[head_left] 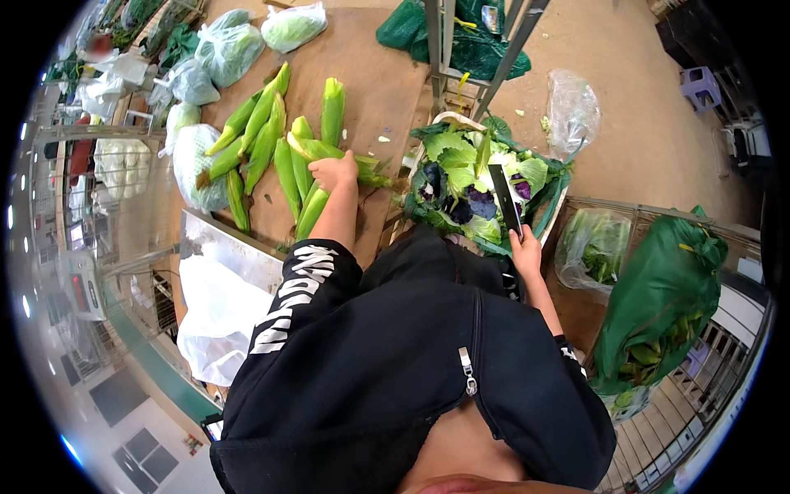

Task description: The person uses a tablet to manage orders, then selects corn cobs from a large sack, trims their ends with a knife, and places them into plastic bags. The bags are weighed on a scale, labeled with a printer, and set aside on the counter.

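Two hands are at work, yours both: your left hand (pixel 333 173) is curled down over a green-husked ear of corn (pixel 337 155) that lies crosswise on the brown wooden desk (pixel 387 82), fingers wrapped around it near its middle. Your right hand (pixel 525 251) is closed around the handle of a dark broad-bladed knife (pixel 504 198), whose blade points up and away from you, over a crate of loose green and purple leaf trimmings (pixel 469 185) just beside the desk's right edge. More green-husked ears of corn (pixel 263 136) lie in a loose row on the desk to the left of the one you hold, some touching each other, one standing apart nearer the far side. Clear plastic bags of pale green vegetables (pixel 226 49) sit along the desk's far left edge. A white plastic bag (pixel 218 317) hangs at the near left corner, below your left sleeve. To your right, well apart from the knife, a large green plastic sack (pixel 666 296) rests in a wire cart, with a clear bag of leafy greens (pixel 592 247) beside it.
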